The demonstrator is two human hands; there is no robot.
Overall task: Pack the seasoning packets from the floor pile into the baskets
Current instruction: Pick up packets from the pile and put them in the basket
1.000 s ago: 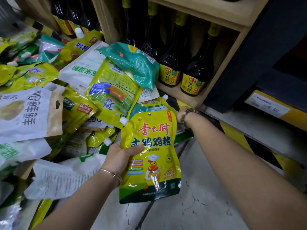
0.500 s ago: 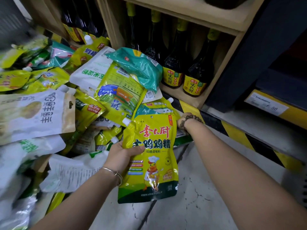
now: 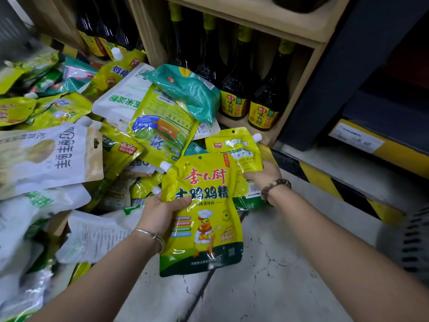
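My left hand (image 3: pixel 162 212) grips a yellow spouted seasoning pouch with a cartoon chicken chef (image 3: pixel 204 219), held upright over the floor, thumb on its front. My right hand (image 3: pixel 263 174) holds a second yellow spouted pouch (image 3: pixel 236 152) just behind and to the right of the first, lifted off the pile. A heap of seasoning packets (image 3: pixel 69 147) in yellow, white and teal covers the floor to the left. No basket can be made out with certainty.
A wooden shelf (image 3: pixel 290 29) with dark sauce bottles (image 3: pixel 267 105) stands right behind the pile. A yellow-and-black striped ledge (image 3: pixel 336 189) and a price tag (image 3: pixel 357 140) run at the right. Bare grey concrete floor (image 3: pixel 267 275) lies under my arms. A dark blurred meshed object (image 3: pixel 415 240) shows at the right edge.
My right hand, earlier hidden behind the chef pouch, has drawn a second yellow pouch up from the pile into view. My left hand keeps holding the chef pouch.
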